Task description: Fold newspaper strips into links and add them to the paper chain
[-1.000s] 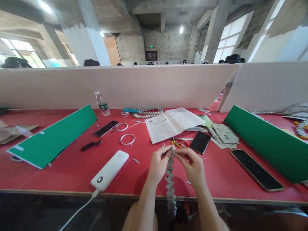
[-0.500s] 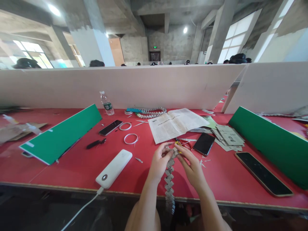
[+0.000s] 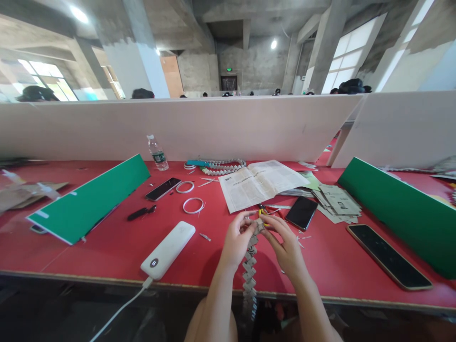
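A zigzag chain of folded newspaper (image 3: 250, 270) hangs from my fingers down past the table's front edge. My left hand (image 3: 238, 236) pinches its upper end between thumb and fingers. On the other side of that end, my right hand (image 3: 281, 237) has its fingers closed around the top folded link. Just behind my fingertips lie yellow-handled pliers (image 3: 262, 210), partly covered by the hands. An open newspaper sheet (image 3: 261, 184) lies beyond them.
A white power bank (image 3: 169, 250) with a cable and two white rings (image 3: 193, 205) lie left. Phones (image 3: 301, 212) and cut paper pieces (image 3: 340, 202) lie right. Green boards (image 3: 96, 199) flank both sides; a water bottle (image 3: 157, 153) stands by the pale partition (image 3: 213, 126).
Both hands stay at nearly the same place on the chain. The right fingers shift slightly at the top link, and the chain's hanging lower end sways a little left.
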### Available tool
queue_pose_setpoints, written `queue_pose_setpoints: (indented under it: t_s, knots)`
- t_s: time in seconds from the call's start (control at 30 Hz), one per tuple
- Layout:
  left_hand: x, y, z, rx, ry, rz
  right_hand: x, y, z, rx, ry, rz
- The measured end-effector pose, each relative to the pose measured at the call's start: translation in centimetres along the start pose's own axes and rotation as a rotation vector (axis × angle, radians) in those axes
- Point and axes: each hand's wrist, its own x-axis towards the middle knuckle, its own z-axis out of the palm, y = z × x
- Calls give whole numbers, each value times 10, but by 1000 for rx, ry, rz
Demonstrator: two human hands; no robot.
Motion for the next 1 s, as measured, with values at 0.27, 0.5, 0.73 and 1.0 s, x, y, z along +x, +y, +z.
queue_pose_setpoints:
  t_s: [0.27, 0.5, 0.73, 1.0]
  knots:
    - [0, 2, 4, -8, 15, 7, -1, 1, -2, -100, 99, -79]
    - [-4, 10, 5, -20, 30, 45, -2, -3, -1, -1, 124, -82]
    - [-6, 4, 11, 126, 17, 196, 1, -12, -1, 68, 206, -31]
    - [-7, 0, 15, 380, 21, 354, 1, -5, -3, 213, 253, 50]
